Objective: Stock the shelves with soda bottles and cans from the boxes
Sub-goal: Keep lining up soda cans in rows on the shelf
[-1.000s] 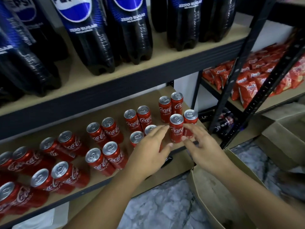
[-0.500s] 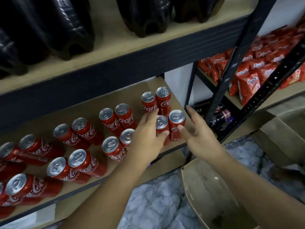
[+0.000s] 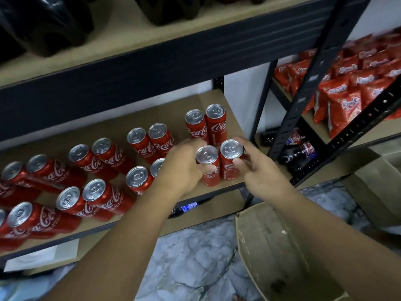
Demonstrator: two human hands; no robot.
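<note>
I see the shelf (image 3: pixel 230 109) carrying paired red cans, with the cardboard box (image 3: pixel 280 253) open below its right end. At the shelf's right front edge, my left hand (image 3: pixel 180 168) wraps one can (image 3: pixel 207 165) and my right hand (image 3: pixel 258 170) wraps its neighbour (image 3: pixel 230 158).

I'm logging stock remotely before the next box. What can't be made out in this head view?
- Bottles on the upper shelf: tops cut off by the top edge, labels unseen.
- Front can: mostly hidden by the left hand.
- Leftmost cans: cut by the left edge, so no full count.
- Box contents: blurred, cut by the bottom edge.
</note>
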